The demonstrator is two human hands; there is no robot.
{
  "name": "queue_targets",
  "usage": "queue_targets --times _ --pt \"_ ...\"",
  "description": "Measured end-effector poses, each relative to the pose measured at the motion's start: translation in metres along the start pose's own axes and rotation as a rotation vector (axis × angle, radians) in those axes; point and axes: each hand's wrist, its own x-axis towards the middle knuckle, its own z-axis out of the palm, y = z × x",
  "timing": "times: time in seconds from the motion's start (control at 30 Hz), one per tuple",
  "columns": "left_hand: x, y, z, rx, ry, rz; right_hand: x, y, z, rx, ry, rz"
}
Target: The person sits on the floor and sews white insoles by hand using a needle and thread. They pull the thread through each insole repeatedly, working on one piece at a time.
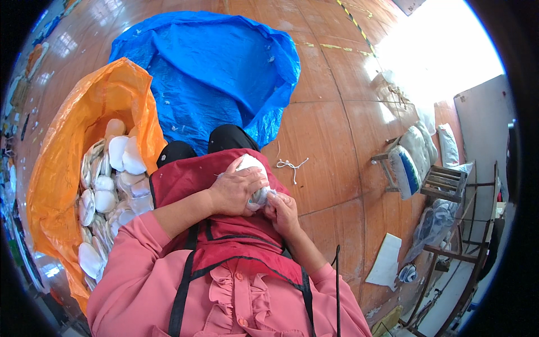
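Note:
Over my lap I hold a white rounded fabric pad [251,162]. My left hand [238,188] lies across it with curled fingers, gripping it from the left. My right hand [282,212] pinches a gathered bit of white material at the pad's lower right side; whether this belongs to the pad I cannot tell. Beneath both hands a dark red apron [185,180] covers my lap. To my left, an orange plastic sack [48,185] gapes wide, and several similar white and cream pads [105,199] lie heaped in it.
A large blue plastic sheet or bag [208,67] spreads before my knees. White cord [292,165] lies on the brown floor [320,135] to the right. Farther right are a wooden stool [443,182] with stuffed bags, a white sheet [384,261] and a metal frame [455,255].

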Motion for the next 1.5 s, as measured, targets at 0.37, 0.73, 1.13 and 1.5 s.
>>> queue_targets --times 0.37,0.73,1.13,1.5 --pt "0.019 -0.010 -0.004 -0.007 0.046 0.059 0.007 -0.031 0.005 -0.309 -0.015 -0.030" --pt "0.026 0.017 -0.024 -0.499 0.224 -0.173 0.008 -0.027 -0.005 0.157 -0.026 -0.167" --pt "0.011 0.020 0.000 -0.663 0.297 -0.492 0.037 -0.035 -0.011 -0.294 0.065 -0.256" --pt "0.002 0.018 0.013 -1.355 0.146 -0.537 0.039 -0.027 -0.021 -0.075 -0.135 0.009"
